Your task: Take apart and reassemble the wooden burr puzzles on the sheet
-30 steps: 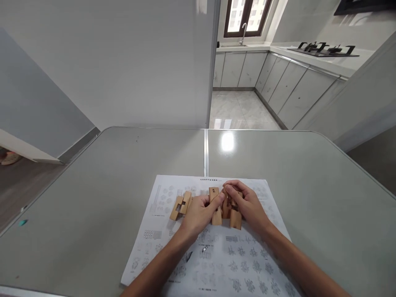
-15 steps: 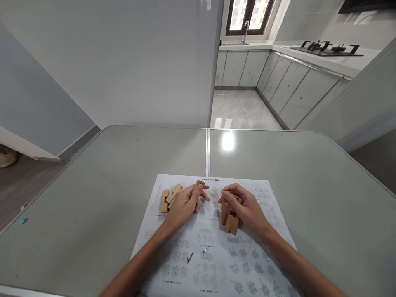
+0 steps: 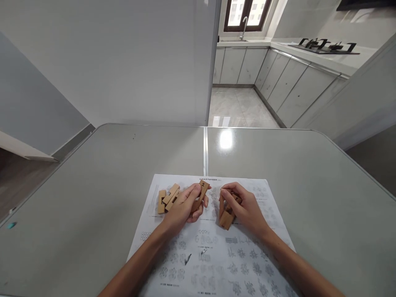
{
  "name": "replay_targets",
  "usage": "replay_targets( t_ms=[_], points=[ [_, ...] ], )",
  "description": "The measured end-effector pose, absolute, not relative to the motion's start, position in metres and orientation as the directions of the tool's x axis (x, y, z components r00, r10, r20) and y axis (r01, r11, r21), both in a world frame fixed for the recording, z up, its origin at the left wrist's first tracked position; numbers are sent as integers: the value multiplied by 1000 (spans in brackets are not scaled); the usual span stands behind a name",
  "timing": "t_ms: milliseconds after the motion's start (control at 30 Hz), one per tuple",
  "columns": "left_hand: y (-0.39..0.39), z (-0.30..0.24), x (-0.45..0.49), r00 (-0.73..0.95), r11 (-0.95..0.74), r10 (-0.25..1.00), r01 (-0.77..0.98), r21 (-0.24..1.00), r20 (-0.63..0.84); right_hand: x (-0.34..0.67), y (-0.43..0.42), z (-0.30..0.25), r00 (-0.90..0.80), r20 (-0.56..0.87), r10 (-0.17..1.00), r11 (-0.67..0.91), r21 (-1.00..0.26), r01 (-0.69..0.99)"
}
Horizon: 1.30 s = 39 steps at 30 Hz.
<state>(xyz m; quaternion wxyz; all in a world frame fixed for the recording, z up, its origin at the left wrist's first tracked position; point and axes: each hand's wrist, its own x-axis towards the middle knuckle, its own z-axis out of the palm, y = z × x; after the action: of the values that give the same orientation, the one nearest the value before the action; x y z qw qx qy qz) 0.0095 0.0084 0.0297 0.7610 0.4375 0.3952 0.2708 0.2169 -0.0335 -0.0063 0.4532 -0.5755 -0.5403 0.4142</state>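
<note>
My left hand point(image 3: 182, 208) is closed around a wooden puzzle bar marked "2" point(image 3: 201, 190), whose far end sticks out past my fingers. My right hand point(image 3: 244, 208) grips a small cluster of joined wooden puzzle pieces point(image 3: 225, 216) resting on the sheet. Both hands hover over a printed instruction sheet point(image 3: 216, 255) with many small diagrams. Loose wooden pieces point(image 3: 167, 198) lie on the sheet just left of my left hand.
The sheet lies on a grey table point(image 3: 93, 198) with a seam point(image 3: 204, 152) down its middle. A small teal object point(image 3: 11, 225) sits at the table's left edge. Beyond a white partition point(image 3: 123, 62) is a kitchen with counters point(image 3: 309, 57) and a hob.
My left hand pulled the bar marked "2" out of the cluster and moved it left. My right hand kept the remaining cluster. The loose pieces on the left shifted slightly.
</note>
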Motion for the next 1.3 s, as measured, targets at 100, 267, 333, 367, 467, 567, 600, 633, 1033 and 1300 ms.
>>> replay_targets(
  t_ms=[100, 267, 333, 367, 467, 567, 600, 633, 1033, 1300],
  points=[
    [5, 28, 10, 553, 441, 759, -46, 896, -345, 218, -33, -9, 69, 32, 997, 11, -959, 283],
    [3, 24, 12, 541, 395, 779, -32, 918, -317, 220, -32, -8, 29, 12, 1000, 2, -949, 316],
    [2, 23, 13, 528, 389, 789, -36, 921, -313, 220, -32, -7, 19, 11, 1000, 3, -939, 344],
    [2, 23, 13, 523, 388, 792, -37, 921, -313, 220, -32, -6, 18, 13, 1000, 5, -934, 357],
    [2, 23, 13, 513, 389, 797, -33, 921, -319, 220, -32, -5, 27, 10, 1000, -1, -925, 379],
    [2, 24, 12, 501, 393, 803, -37, 919, -324, 219, -32, -5, 50, -3, 999, -22, -925, 380],
    [2, 24, 12, 497, 397, 804, -42, 917, -326, 219, -32, -5, 60, 1, 998, -21, -929, 370],
    [2, 24, 12, 493, 404, 805, -50, 913, -329, 220, -31, -5, 74, 4, 997, -23, -934, 355],
    [3, 13, 9, 462, 485, 816, -225, 845, -346, 227, -27, 9, 34, -114, 993, -114, -993, -15],
    [-1, 5, 9, 360, 392, 876, -139, 910, -322, 223, -32, 7, -57, 32, 998, 39, -990, 133]
  ],
)
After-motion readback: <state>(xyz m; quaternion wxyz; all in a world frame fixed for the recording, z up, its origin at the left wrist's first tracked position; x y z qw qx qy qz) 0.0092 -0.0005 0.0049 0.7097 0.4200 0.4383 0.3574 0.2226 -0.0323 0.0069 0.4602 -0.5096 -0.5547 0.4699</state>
